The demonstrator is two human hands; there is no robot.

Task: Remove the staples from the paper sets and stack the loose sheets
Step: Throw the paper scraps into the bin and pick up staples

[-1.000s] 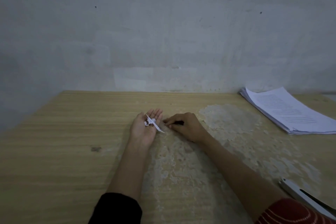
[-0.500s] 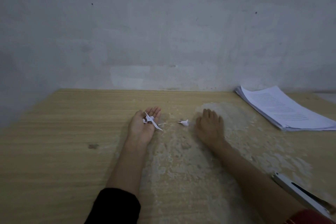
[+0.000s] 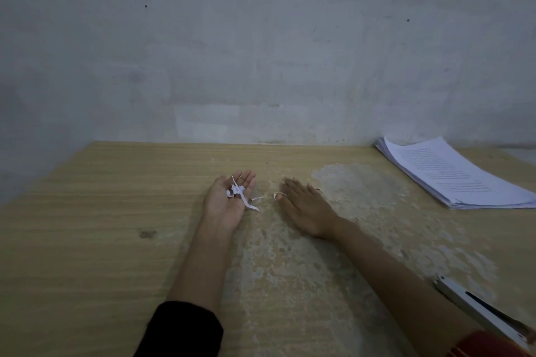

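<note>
Sheets (image 3: 452,174) sit stacked at 2 o'clock, so only cleanup seems left: left hand (image 3: 224,204) carries paper scraps (image 3: 238,192) on straight fingers; right hand (image 3: 306,210) lies flat, fingers together.

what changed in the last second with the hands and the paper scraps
The right hand, pinching at the table a second ago, opened flat, shifted right, then slid back left, nudging a small paper scrap toward the left hand. The left hand stays palm up with torn scraps in it; the paper stack and the stapler have not moved.
</note>
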